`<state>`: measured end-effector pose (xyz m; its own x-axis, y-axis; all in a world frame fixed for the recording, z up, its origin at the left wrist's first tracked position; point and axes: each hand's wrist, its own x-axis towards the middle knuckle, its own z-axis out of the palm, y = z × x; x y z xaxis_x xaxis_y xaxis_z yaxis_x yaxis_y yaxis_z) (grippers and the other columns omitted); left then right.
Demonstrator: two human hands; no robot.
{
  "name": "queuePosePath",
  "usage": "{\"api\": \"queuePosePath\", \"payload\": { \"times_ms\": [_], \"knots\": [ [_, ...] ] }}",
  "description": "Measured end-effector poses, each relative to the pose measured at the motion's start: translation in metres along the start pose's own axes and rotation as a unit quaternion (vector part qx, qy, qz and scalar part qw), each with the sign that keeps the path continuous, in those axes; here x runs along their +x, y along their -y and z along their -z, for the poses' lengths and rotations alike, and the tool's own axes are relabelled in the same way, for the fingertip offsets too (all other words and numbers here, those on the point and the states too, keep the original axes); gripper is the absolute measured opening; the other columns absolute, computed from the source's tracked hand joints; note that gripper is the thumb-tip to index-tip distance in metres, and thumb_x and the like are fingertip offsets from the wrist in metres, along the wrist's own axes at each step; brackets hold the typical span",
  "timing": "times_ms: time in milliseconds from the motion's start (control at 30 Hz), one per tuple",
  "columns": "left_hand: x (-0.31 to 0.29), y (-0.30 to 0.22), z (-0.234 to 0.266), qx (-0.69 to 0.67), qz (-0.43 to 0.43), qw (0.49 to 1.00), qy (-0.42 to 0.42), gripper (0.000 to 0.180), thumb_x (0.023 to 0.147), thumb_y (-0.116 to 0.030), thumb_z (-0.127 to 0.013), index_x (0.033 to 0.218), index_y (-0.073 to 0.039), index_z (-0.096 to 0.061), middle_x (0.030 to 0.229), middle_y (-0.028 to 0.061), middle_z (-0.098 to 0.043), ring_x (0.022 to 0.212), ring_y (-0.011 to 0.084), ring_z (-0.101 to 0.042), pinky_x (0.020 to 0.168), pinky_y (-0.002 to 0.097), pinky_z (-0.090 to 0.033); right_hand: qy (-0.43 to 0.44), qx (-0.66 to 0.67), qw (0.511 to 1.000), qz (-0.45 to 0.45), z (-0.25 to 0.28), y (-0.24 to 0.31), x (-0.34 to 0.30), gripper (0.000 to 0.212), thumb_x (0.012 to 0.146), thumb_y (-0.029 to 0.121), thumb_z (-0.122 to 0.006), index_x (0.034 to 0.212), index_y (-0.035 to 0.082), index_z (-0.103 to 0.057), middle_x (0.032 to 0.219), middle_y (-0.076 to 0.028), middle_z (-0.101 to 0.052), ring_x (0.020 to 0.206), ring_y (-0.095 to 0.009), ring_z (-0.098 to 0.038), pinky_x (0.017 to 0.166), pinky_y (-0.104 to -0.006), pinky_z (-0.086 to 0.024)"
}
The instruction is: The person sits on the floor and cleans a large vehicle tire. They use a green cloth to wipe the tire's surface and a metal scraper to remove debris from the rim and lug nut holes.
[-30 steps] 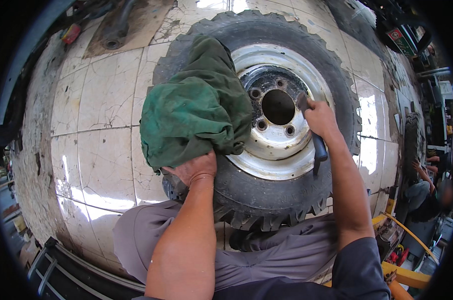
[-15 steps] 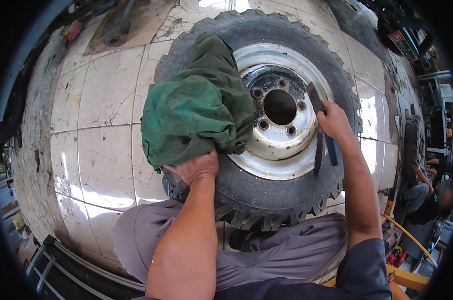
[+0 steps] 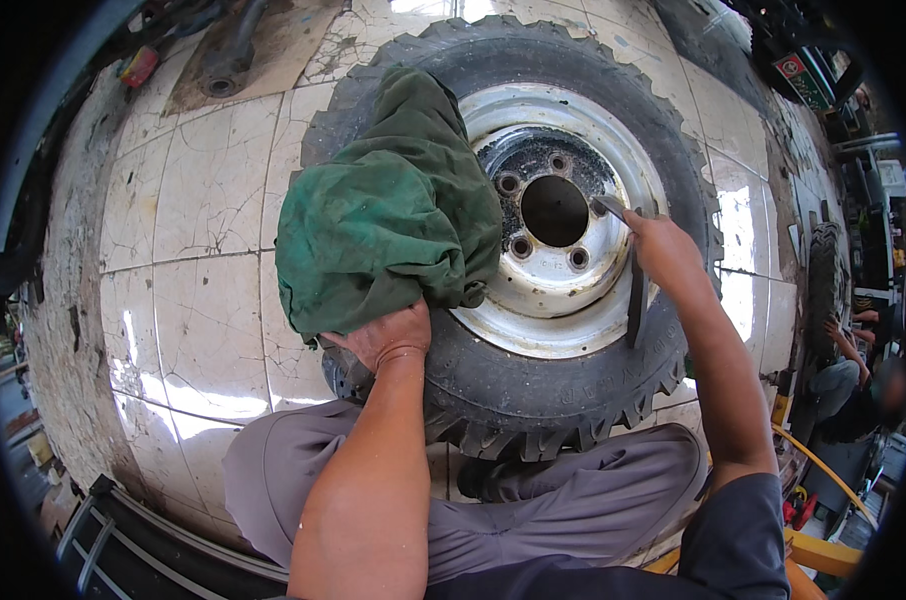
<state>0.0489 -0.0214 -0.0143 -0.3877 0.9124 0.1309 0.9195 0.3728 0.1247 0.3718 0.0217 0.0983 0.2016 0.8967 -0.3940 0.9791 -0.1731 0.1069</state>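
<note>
A big knobby tire [image 3: 533, 395] on a white, rust-marked rim [image 3: 533, 337] lies flat in front of me. A bundled green cloth [image 3: 363, 220] covers its left side and hangs past the tread. My left hand [image 3: 388, 335] is at the cloth's near edge, with its fingers hidden in the folds. My right hand [image 3: 663, 245] is closed around a flat metal-bladed tool [image 3: 611, 206], its tip by a bolt hole on the right of the hub face. A separate dark flat bar [image 3: 636, 310] rests across the rim's right edge, partly behind that hand.
Cracked pale tiles [image 3: 208, 310] surround the tire. A metal part [image 3: 228, 75] lies on a brown sheet at the far left, near a red can [image 3: 139, 66]. At the right, another person [image 3: 858, 370] crouches by a second tire [image 3: 823, 290]. A yellow hose [image 3: 823, 465] runs nearby.
My right hand has turned the tool so its blade points left toward the hub and its blue handle no longer shows. The dark bar stays on the rim. My left hand is still at the cloth.
</note>
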Motion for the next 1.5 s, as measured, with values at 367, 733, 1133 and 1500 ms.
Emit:
{"api": "queuePosePath", "payload": {
  "times_ms": [367,733,1133,1500],
  "knots": [
    [-0.001,-0.001,0.0,0.015,0.004,1.0,0.016,0.064,0.085,-0.051,-0.051,0.142,-0.021,-0.049,0.149,0.0095,-0.045,0.139,0.033,-0.037,0.11,0.0609,-0.02,-0.019,-0.023,0.998,0.054,-0.006,0.001,0.006,0.025,0.096,0.017,-0.053,0.118,0.012,-0.064,0.097,-0.02,-0.067,0.092,-0.038,-0.067,0.079,-0.0488,-0.053],
    [-0.001,-0.002,0.007,-0.001,0.008,0.999,0.04,0.064,0.086,-0.051,-0.051,0.143,-0.021,-0.048,0.15,0.0093,-0.044,0.141,0.0324,-0.036,0.111,0.06,-0.019,0.017,0.054,0.996,0.071,-0.011,-0.013,0.026,0.029,0.095,0.014,-0.055,0.121,0.008,-0.065,0.095,-0.024,-0.068,0.092,-0.039,-0.066,0.08,-0.0489,-0.051],
    [0.002,-0.003,0.005,-0.016,0.026,0.997,0.069,0.071,0.084,-0.052,-0.052,0.148,-0.025,-0.041,0.153,0.0083,-0.04,0.143,0.0348,-0.032,0.113,0.0682,-0.01,-0.125,0.185,0.975,0.01,-0.029,-0.041,0.018,0.034,0.094,0.014,-0.054,0.128,0.01,-0.059,0.104,-0.024,-0.067,0.102,-0.042,-0.063,0.088,-0.0491,-0.049],
    [0.001,-0.001,0.004,-0.029,0.007,0.999,0.043,0.068,0.085,-0.053,-0.051,0.146,-0.023,-0.045,0.151,0.0079,-0.044,0.142,0.0339,-0.035,0.113,0.0668,-0.011,-0.06,0.098,0.992,-0.059,-0.007,-0.031,0.021,0.047,0.091,0.013,-0.051,0.136,0.024,-0.056,0.114,-0.017,-0.068,0.107,-0.036,-0.064,0.092,-0.0481,-0.05]
  ]
}}
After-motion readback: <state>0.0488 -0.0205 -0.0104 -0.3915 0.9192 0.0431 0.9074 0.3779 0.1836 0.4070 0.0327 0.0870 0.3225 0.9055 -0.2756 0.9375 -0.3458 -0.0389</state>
